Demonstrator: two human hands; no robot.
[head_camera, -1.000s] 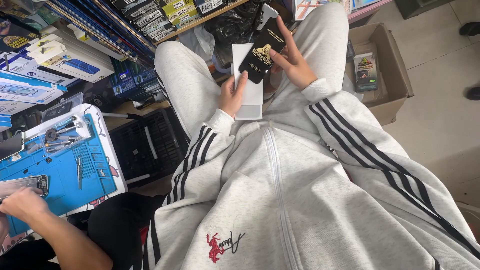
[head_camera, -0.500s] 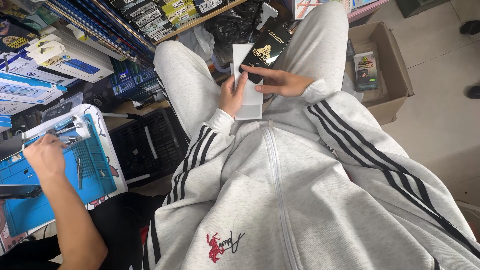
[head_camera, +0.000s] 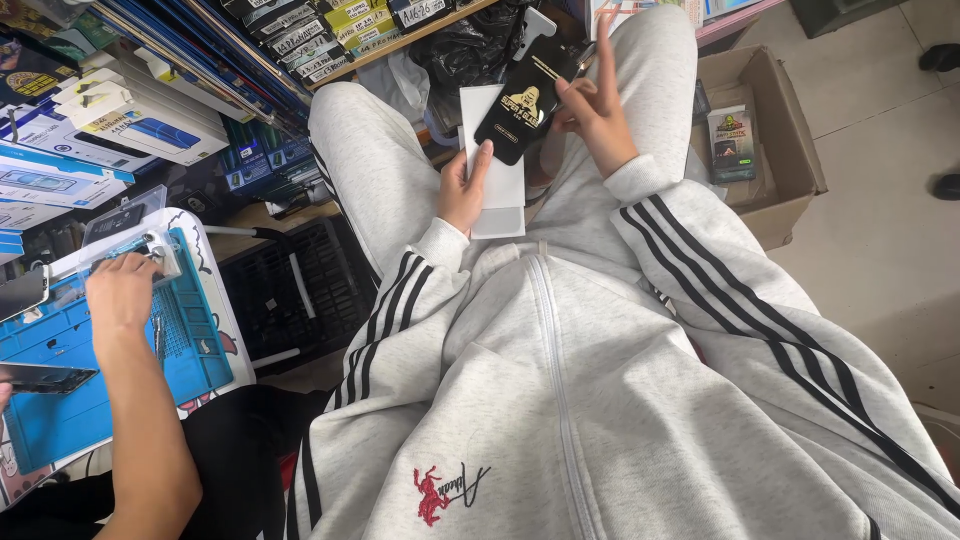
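A black packet (head_camera: 527, 108) lies over a white sleeve (head_camera: 497, 160) on the lap, between the knees. The left hand (head_camera: 462, 190) clamps the sleeve, thumb against the packet's bottom edge; the right hand (head_camera: 597, 115) pinches its upper right side, other fingers spread. To separate them cleanly, I'd keep the sleeve flat and draw the packet straight along it, clear of the cardboard box (head_camera: 790, 150).

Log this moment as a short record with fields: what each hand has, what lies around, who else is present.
left hand: holds a flat white sleeve on the lap, thumb on the lower end of a black packet
right hand: fingers on the black packet, which lies slanted over the white sleeve
clothing: grey tracksuit with black stripes
right of the legs: open cardboard box with a small packet inside
other person: a hand on a blue work mat
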